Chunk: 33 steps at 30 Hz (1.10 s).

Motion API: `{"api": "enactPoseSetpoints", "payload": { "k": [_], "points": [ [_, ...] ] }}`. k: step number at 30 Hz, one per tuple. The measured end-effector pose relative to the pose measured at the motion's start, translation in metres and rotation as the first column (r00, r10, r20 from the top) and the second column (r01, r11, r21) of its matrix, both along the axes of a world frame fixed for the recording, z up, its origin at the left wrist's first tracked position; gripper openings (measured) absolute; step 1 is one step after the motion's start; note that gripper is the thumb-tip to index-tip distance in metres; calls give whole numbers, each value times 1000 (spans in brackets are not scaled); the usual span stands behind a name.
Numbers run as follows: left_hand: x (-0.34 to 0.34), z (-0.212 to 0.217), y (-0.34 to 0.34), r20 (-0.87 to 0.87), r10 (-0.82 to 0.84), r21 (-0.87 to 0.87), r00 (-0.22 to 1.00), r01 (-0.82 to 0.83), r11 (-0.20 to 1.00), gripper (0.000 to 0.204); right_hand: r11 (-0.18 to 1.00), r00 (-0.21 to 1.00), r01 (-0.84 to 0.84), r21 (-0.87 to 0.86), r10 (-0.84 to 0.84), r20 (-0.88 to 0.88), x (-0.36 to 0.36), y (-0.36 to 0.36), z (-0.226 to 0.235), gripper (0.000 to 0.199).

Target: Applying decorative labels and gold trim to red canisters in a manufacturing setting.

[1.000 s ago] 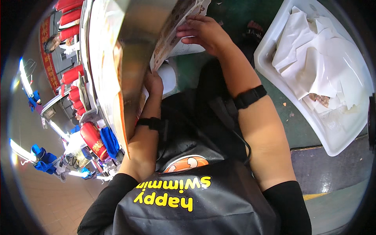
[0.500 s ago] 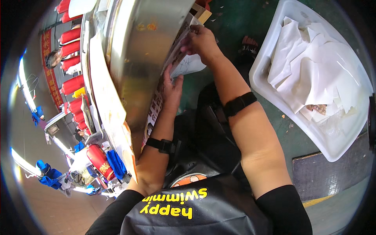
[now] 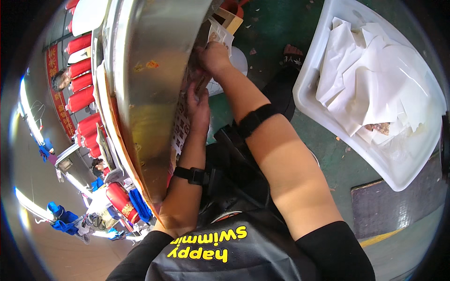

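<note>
My right hand (image 3: 214, 58) is under the edge of a metal-topped table, its fingers curled and partly in shadow against a printed paper sheet (image 3: 220, 36). How far they wrap round the sheet is hard to see. Just nearer to me is my left hand (image 3: 199, 111), fingers stretched upward and thumb apart, close beside more printed sheets (image 3: 180, 129) along the table's side. The table's steel surface (image 3: 159, 70) hides part of the sheets and the right fingertips. A white rounded piece (image 3: 238, 61) shows behind my right wrist.
To the right stands a white plastic tub (image 3: 304, 100) holding crumpled white sheets (image 3: 363, 89). A wooden box (image 3: 229, 21) sits beyond my hands. A dark board (image 3: 393, 206) lies on the green floor. Red cylinders (image 3: 82, 82), cables and a person (image 3: 60, 80) appear at the left.
My right hand has moved left and slightly nearer, in under the table edge. My left hand has shifted slightly left. More of the printed sheet shows beyond the right hand.
</note>
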<state>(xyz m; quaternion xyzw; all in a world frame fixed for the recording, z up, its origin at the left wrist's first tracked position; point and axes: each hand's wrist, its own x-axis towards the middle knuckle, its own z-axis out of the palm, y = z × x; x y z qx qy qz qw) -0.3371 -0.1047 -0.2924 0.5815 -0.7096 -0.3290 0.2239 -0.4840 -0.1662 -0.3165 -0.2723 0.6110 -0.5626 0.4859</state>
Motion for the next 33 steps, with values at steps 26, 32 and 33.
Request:
{"api": "enactPoseSetpoints", "payload": {
  "k": [26,32,33],
  "points": [
    [-8,25,1,50,-298,108,953,292,950,45,928,823,-41,-369,241,515,-24,115,-29,21],
    [-17,32,4,-16,-247,197,969,245,949,45,905,814,42,-423,214,539,-24,113,-31,23],
    [-17,31,4,-9,-255,187,967,252,949,46,904,812,46,-426,214,544,-24,113,-32,23]
  ]
}}
